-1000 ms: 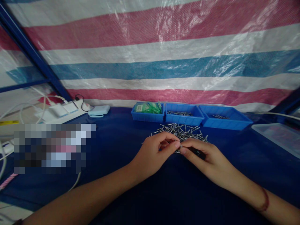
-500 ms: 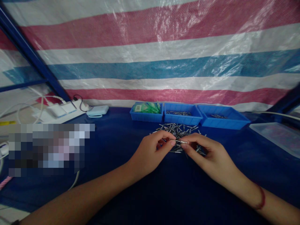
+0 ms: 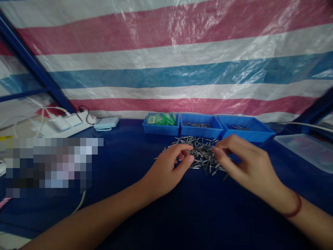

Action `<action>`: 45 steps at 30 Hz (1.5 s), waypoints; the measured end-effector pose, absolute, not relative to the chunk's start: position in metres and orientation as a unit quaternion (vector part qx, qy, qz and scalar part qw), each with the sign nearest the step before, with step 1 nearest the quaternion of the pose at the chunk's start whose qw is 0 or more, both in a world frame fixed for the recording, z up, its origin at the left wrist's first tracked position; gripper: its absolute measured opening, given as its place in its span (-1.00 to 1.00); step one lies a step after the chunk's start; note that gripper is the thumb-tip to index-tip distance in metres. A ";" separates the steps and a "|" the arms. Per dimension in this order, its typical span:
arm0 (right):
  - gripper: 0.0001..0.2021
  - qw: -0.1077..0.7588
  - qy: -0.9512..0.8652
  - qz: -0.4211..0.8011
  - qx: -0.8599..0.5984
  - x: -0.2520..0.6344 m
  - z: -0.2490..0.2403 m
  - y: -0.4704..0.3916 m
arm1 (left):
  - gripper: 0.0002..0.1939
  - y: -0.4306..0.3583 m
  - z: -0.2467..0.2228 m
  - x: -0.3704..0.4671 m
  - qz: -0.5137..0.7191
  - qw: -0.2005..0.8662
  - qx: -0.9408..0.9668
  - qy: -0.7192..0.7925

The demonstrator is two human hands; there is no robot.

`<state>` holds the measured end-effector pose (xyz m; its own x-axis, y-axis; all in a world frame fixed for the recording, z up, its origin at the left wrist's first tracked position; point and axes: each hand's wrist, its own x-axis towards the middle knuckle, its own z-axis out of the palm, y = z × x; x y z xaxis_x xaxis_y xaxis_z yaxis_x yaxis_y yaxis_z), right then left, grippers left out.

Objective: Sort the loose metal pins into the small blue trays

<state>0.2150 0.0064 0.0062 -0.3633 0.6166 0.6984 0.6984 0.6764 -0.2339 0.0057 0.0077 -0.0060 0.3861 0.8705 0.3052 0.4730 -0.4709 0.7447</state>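
Note:
A loose heap of small metal rivets [image 3: 201, 152] lies on the dark blue table. At its left edge is my left hand [image 3: 166, 166], thumb and forefinger apart with nothing seen between them. My right hand [image 3: 244, 170] hovers at the heap's right side, thumb and forefinger brought together; whatever they hold is too small and blurred to make out. Behind the heap stand three blue bins: the left bin [image 3: 161, 130] holds green plastic packets [image 3: 165, 119], while the middle bin [image 3: 201, 132] and the right bin [image 3: 256, 136] contain some rivets.
At the left are a white power strip [image 3: 70, 126] with cables, a light blue case [image 3: 106, 123] and a pixelated area. A clear plastic tray [image 3: 307, 152] lies at the right. Striped sheeting [image 3: 166, 76] hangs behind the table [image 3: 166, 215].
My right hand has moved right, away from my left hand. The rivet that was between both hands no longer shows there. My left finger and thumb have parted.

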 end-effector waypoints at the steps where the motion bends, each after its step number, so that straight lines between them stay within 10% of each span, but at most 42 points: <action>1: -0.91 0.403 -0.800 -0.081 -0.438 0.224 0.008 0.013 | -0.76 0.008 -0.006 0.005 0.340 0.269 0.791 0.430; 17: -0.60 0.299 -0.734 -0.225 -0.567 0.266 0.002 0.051 | -0.82 0.013 -0.016 -0.001 0.147 0.053 0.914 0.375; 45: -0.89 0.280 -0.878 0.115 -0.370 0.199 -0.012 0.003 | -0.84 0.008 -0.009 0.004 0.235 0.077 0.897 0.367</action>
<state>0.1994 0.0027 -0.0119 -0.5693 0.7142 0.4073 0.5847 0.6999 -0.4101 0.0041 0.0084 -0.0094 0.6205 0.6939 0.3653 0.6213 -0.7193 0.3109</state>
